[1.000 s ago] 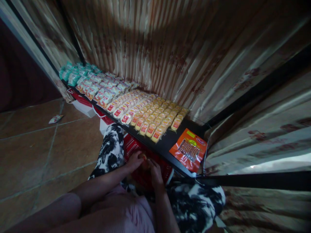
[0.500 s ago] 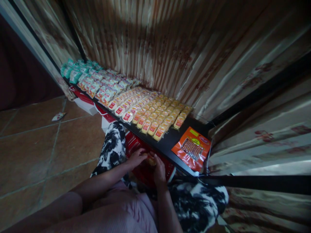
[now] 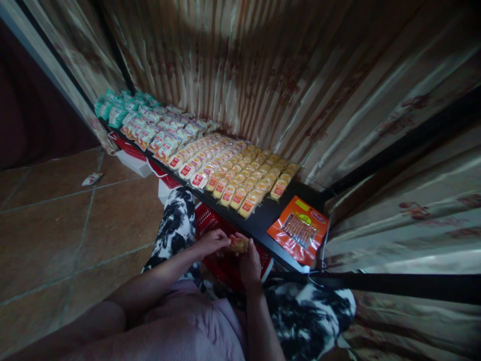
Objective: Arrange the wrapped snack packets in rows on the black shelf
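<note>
Gripping the yellowish packet [image 3: 239,244] at both ends, your left hand [image 3: 213,242] and right hand [image 3: 249,263] hold it below frame centre, over the red basket [image 3: 205,223]. It's less covered than a second ago, so easier to check.

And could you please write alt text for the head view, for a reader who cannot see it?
A person's left hand and right hand hold a small packet over a red basket. Beyond, a black shelf bears rows of teal packets, white packets and yellow packets, with an orange bag near its right end.
</note>
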### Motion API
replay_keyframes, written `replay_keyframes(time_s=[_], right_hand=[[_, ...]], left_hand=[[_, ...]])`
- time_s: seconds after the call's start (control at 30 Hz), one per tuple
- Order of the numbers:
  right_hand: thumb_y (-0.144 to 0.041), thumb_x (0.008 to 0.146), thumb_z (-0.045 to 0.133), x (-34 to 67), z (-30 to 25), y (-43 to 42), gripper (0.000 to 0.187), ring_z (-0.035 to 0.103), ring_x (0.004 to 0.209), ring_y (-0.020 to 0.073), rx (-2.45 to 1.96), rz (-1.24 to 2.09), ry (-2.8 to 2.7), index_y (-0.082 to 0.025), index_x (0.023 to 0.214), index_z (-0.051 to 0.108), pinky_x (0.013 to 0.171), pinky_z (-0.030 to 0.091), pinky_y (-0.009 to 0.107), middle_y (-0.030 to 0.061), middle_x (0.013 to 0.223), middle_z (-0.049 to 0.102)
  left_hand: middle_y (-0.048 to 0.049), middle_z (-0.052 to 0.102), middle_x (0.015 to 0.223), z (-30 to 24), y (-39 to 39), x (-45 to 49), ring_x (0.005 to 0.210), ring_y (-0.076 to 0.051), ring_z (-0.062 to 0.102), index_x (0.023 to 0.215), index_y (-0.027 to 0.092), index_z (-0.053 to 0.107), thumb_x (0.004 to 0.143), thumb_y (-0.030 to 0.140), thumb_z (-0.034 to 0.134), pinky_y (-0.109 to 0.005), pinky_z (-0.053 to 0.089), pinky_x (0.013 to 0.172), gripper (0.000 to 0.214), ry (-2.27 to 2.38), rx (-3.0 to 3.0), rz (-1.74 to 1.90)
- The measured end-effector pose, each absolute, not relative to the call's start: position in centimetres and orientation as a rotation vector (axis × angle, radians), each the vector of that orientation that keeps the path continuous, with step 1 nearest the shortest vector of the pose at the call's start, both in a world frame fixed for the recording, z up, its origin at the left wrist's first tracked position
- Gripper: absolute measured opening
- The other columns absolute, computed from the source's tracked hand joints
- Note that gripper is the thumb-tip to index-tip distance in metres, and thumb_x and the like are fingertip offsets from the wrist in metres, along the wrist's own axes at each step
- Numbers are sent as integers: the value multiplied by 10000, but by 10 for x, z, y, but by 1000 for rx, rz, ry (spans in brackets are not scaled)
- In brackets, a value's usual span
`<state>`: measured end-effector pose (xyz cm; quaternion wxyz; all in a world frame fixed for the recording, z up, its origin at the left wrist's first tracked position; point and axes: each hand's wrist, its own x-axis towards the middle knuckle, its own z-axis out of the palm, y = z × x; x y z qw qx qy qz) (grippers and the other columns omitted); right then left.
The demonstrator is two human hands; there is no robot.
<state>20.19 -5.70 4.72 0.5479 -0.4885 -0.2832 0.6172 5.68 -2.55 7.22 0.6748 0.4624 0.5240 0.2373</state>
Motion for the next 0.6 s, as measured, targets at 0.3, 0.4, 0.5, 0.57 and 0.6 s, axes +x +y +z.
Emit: replay_keyframes(time_s=[0.3, 0.4, 0.5, 0.57, 0.6], right_hand=[[-649, 754, 478, 204, 48, -56, 550, 615, 937, 241, -1064, 1508, -566, -190, 1004, 650, 799, 452, 359, 75, 977, 690], [-640, 759, 477, 205, 49, -56, 527, 615, 924, 231, -1038, 1523, -561, -214, 1023, 639, 782, 453, 350, 60, 987, 687], [-641, 777, 447, 206, 52, -58, 527, 607, 962, 231, -1027, 1503, -552, -227, 1048, 629, 781, 457, 347, 57, 1024, 679], [-622, 792, 444, 208, 53, -59, 509, 598, 1001, 228, -1012, 1488, -541, -232, 1068, 621, 809, 454, 347, 55, 1049, 672], [-608, 797, 448, 209, 53, -60, 498, 592, 1020, 226, -1005, 1480, -541, -236, 1083, 615, 827, 451, 348, 53, 1066, 666]], left_hand=[[19, 596, 700, 77, -26, 61, 490, -86, 543, 830, 163, 479, 682, 541, 587, -213, 402, 480, 420, 1167, 1023, 540], [18, 598, 692, 78, -25, 62, 473, -85, 542, 833, 161, 477, 684, 564, 579, -211, 394, 466, 442, 1188, 1017, 535], [16, 593, 678, 82, -25, 64, 457, -82, 531, 831, 156, 476, 700, 583, 557, -206, 388, 449, 453, 1191, 1041, 544], [19, 582, 675, 84, -25, 66, 456, -78, 525, 834, 154, 482, 706, 587, 550, -204, 392, 447, 457, 1198, 1064, 570], [17, 580, 687, 85, -25, 67, 465, -78, 527, 839, 152, 489, 709, 588, 549, -206, 400, 453, 459, 1200, 1076, 590]])
